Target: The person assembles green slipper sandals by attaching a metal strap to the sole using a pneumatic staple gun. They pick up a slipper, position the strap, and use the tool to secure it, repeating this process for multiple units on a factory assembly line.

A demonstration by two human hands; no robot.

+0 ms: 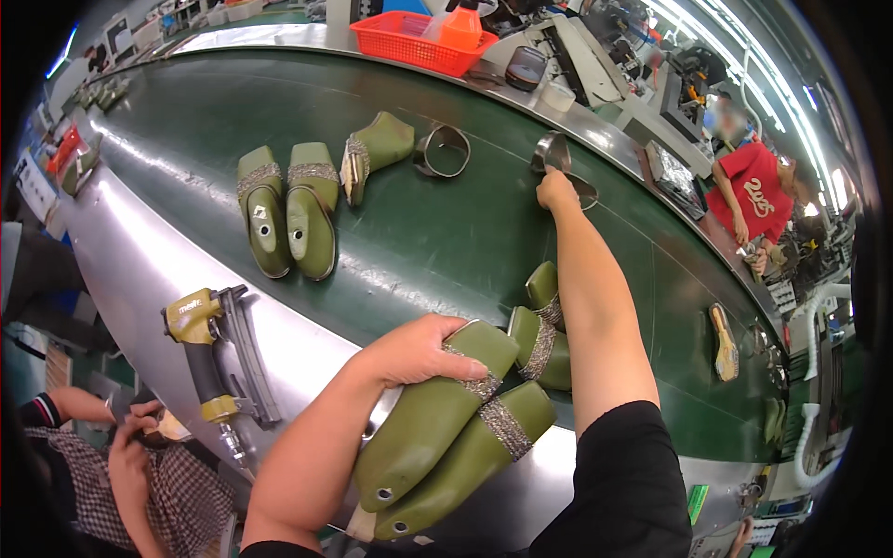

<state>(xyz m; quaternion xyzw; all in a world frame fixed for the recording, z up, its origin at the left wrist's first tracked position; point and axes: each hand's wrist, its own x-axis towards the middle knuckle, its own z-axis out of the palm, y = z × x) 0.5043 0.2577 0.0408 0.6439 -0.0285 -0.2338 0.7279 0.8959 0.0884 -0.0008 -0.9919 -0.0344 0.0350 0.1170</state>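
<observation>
Over the near edge of the table (428, 246), the left hand (419, 355) clasps a green shoe last (419, 432). By the far edge, the right hand (558, 191) meets a metal band (550, 149), its grip unclear.

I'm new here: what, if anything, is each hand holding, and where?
The left hand holds a green shoe form around its glittery strap. The right hand seems to touch a metal ring at its lower edge; whether it grips cannot be told.

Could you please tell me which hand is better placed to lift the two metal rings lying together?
The right hand, I think: it is right at the metal rings, out over the belt. The left hand is busy holding a green last, well away from them.
</observation>
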